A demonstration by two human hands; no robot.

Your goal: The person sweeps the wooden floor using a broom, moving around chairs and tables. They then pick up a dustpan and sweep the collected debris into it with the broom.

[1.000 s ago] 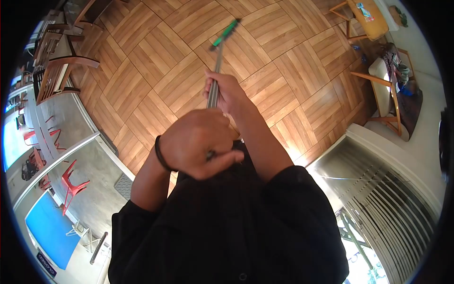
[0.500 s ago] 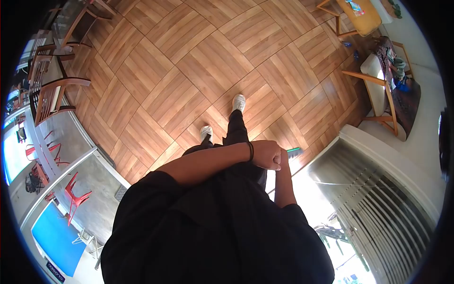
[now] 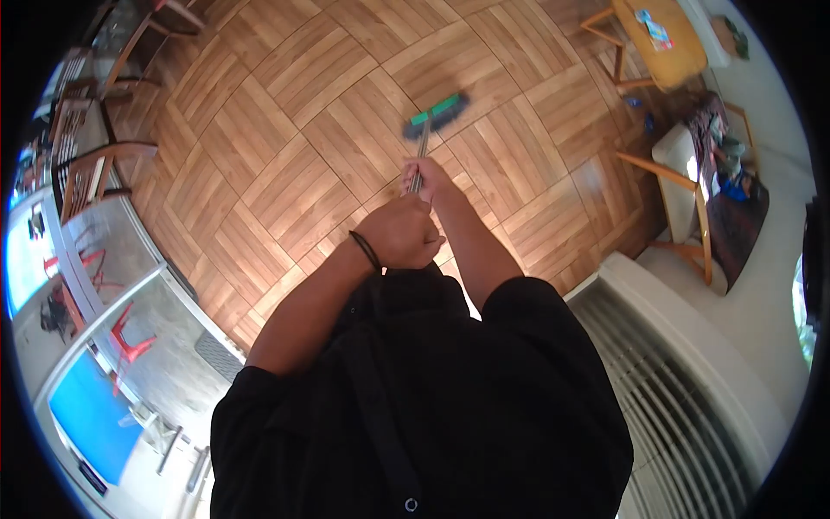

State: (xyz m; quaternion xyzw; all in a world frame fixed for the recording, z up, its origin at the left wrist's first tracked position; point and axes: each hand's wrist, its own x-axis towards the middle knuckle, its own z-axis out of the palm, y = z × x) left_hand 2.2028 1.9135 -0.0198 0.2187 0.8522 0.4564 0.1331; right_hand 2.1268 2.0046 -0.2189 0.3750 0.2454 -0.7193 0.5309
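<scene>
A broom (image 3: 439, 112) with a green head and dark, slightly blurred bristles is on the wood-patterned floor ahead of me. Its thin handle runs back towards my body. My right hand (image 3: 425, 179) is wrapped around the handle, closer to the broom head. Just behind it, my left hand (image 3: 399, 230), with a dark band on the wrist, is closed in a fist around the upper handle. The handle's top end is hidden by that fist.
Dark wooden chairs (image 3: 104, 160) line the left side. At the right stand a yellow-seated chair (image 3: 666, 48) and a pale-cushioned chair (image 3: 676, 173) with cloth items on it. A slatted shutter (image 3: 666, 415) and low white ledge (image 3: 622, 277) lie at lower right.
Both hands and the broom have swung from the right to the front. The broom head, mostly hidden beside my hands before, now shows fully out ahead. My shoes have left view.
</scene>
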